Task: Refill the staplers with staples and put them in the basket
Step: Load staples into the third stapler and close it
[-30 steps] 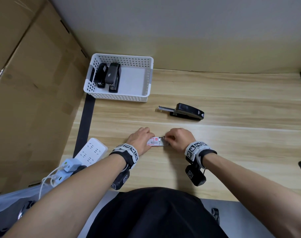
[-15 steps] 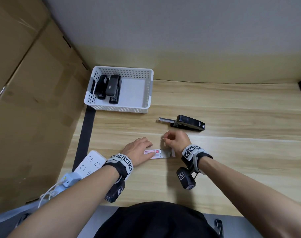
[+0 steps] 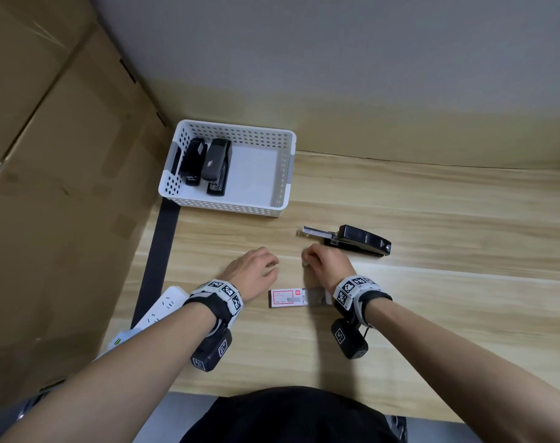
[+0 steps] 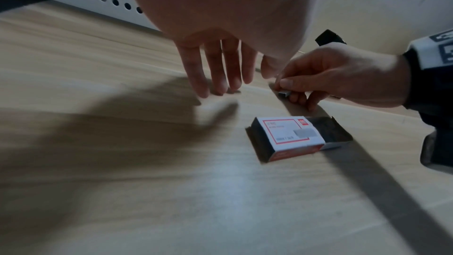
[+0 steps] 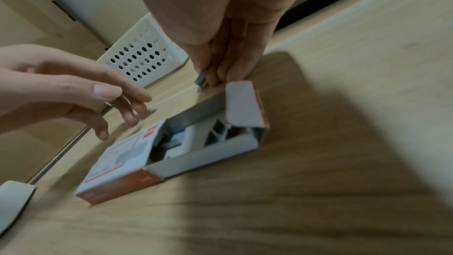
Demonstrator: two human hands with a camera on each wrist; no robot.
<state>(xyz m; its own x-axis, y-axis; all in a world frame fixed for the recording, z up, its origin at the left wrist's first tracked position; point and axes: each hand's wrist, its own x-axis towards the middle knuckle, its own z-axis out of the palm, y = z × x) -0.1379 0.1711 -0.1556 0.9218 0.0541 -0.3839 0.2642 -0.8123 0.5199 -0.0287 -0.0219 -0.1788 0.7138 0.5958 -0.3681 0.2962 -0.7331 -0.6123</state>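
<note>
A black stapler lies on the wooden table with its metal staple tray pulled out to the left. My right hand pinches a small grey strip of staples just left of and in front of that tray. The red-and-white staple box lies slid open on the table behind both hands. My left hand hovers over the table with fingers relaxed, holding nothing. A white basket at the back left holds two black staplers.
A cardboard wall stands along the left side. A white power strip with plugs lies near the table's front left edge, beside a black strip along the table's side. The wall closes the back.
My right hand has lifted a strip of staples out of the box and moved forward toward the stapler. My left hand has let go of the box and moved forward too.
</note>
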